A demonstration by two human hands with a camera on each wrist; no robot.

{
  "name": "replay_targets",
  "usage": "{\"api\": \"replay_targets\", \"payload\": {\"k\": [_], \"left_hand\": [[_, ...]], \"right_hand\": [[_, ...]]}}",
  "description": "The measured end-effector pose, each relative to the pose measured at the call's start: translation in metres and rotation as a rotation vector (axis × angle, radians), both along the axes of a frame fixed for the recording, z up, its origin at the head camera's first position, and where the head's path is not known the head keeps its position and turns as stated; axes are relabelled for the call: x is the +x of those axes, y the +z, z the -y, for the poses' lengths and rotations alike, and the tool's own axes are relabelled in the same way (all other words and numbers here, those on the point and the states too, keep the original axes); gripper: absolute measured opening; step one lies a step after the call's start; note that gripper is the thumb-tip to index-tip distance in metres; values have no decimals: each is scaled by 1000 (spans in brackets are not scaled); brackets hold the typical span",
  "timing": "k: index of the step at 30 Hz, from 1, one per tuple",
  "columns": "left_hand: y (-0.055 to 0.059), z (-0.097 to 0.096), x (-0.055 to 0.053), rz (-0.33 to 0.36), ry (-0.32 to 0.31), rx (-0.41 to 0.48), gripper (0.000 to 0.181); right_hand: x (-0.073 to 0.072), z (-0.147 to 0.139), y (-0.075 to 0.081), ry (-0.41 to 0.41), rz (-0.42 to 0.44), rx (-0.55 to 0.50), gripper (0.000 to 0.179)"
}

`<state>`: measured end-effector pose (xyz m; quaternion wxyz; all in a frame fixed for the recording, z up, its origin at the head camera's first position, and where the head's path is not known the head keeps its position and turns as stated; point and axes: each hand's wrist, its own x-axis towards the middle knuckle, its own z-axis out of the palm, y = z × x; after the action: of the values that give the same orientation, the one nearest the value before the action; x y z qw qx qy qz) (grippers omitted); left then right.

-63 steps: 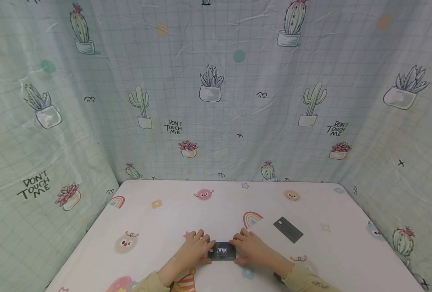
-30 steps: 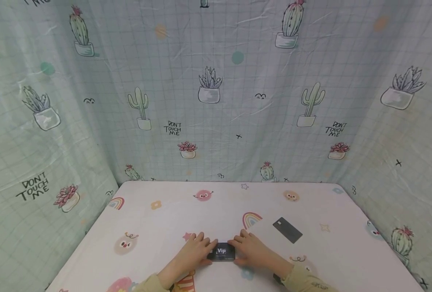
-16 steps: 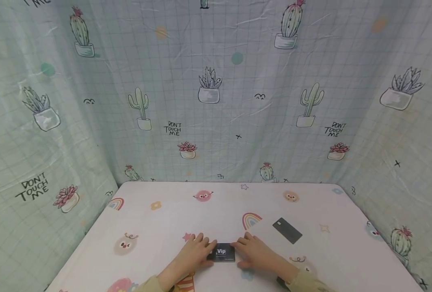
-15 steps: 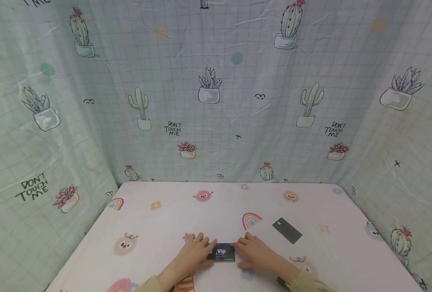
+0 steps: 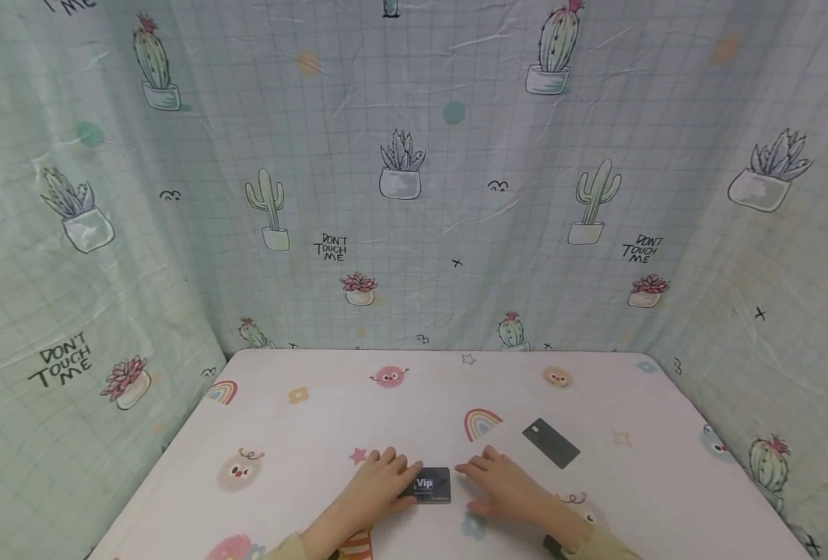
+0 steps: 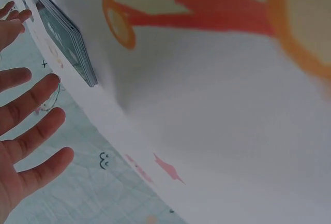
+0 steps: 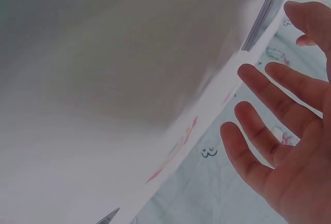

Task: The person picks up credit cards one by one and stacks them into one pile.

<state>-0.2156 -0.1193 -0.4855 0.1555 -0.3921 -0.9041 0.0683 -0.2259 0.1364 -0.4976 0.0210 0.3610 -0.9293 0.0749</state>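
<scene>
A neat stack of black cards (image 5: 435,490), its top card printed "Vip", lies flat near the front of the table. The stack's layered edges show in the left wrist view, on the cards (image 6: 70,40), and in the right wrist view. My left hand (image 5: 379,488) is at its left end, index finger and thumb overlapping that end in the head view. In the left wrist view its fingers are spread and relaxed. To the right, my right hand (image 5: 508,490) stands apart from the stack, fingers loosely extended, holding nothing.
A single dark card (image 5: 552,443) with a chip lies farther back on the right. Another dark object (image 5: 552,547) is partly hidden under the right forearm. The white table cover (image 5: 344,420) has printed cartoons; a cactus-print curtain (image 5: 428,225) surrounds it.
My right hand has moved right, off the right end of the card stack. My left hand has shifted slightly right over the left end. The stack stays in place.
</scene>
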Motion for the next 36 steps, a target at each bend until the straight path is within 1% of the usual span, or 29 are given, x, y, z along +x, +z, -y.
{"api": "replay_targets", "payload": {"k": [1, 6, 9, 12, 17, 22, 24, 29, 31, 34, 36], "left_hand": [[1, -1, 1, -5, -8, 9, 44], [6, -8, 3, -80, -65, 51, 40], [9, -13, 3, -99, -94, 89, 38], [9, -17, 2, -109, -104, 125, 36], [11, -25, -1, -131, -80, 165, 35], [16, -41, -4, -139, -54, 212, 36], [18, -48, -5, -148, -46, 240, 35], [20, -68, -9, -187, -32, 287, 35], [21, -75, -11, -188, -24, 297, 35], [22, -87, -14, -177, -5, 309, 35], [22, -94, -17, -164, 6, 318, 34]], "right_hand": [[0, -2, 0, 1, -7, -8, 50], [1, -11, -2, -10, -24, -62, 48], [2, -17, -3, -18, -47, -92, 47], [3, -22, -4, -15, -81, -117, 47], [7, -30, -2, -37, -76, -156, 46], [11, -37, 0, -86, -109, -179, 44], [12, -40, 0, -120, -110, -178, 44], [12, -47, 1, -224, -72, -160, 45], [11, -52, 1, -260, -71, -157, 45], [9, -60, 0, -304, -71, -179, 44], [7, -66, 0, -351, -59, -188, 45]]}}
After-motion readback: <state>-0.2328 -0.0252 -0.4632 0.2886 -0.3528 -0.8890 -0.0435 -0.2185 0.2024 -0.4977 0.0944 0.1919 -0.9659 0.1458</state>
